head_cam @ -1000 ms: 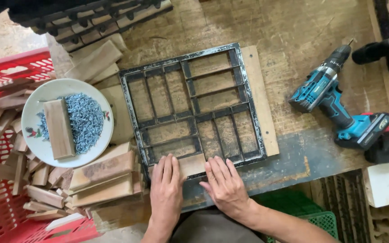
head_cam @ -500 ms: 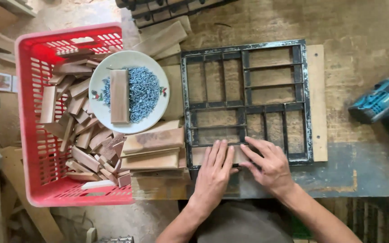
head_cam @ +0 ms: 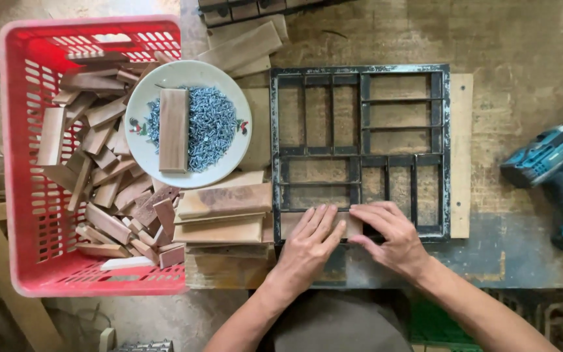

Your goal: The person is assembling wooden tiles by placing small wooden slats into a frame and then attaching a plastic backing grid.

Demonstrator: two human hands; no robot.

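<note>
Lying on the bench [head_cam: 529, 52], the black frame [head_cam: 360, 151] had a wood piece [head_cam: 353, 225] in its near-left cell (partly hidden). The left hand [head_cam: 307, 251] and right hand [head_cam: 392, 238] pressed flat on it, fingers open, grasping nothing.

Views: one, a head-worn camera.
Position: above the workbench [head_cam: 529, 45], over the person's own lap.
Direction: almost straight down; forearms enter from the bottom edge.
Distance: close, roughly at arm's reach.
Centre of frame: black metal frame [head_cam: 360, 153], with left hand [head_cam: 307, 251] and right hand [head_cam: 392, 238] at its near edge.
Left margin: red crate [head_cam: 14, 163], shown whole.
Right margin: blue drill [head_cam: 555, 169], cropped by the frame edge.
Shared coverage: not applicable; single view.
Floor below bench: dim, probably clutter.
</note>
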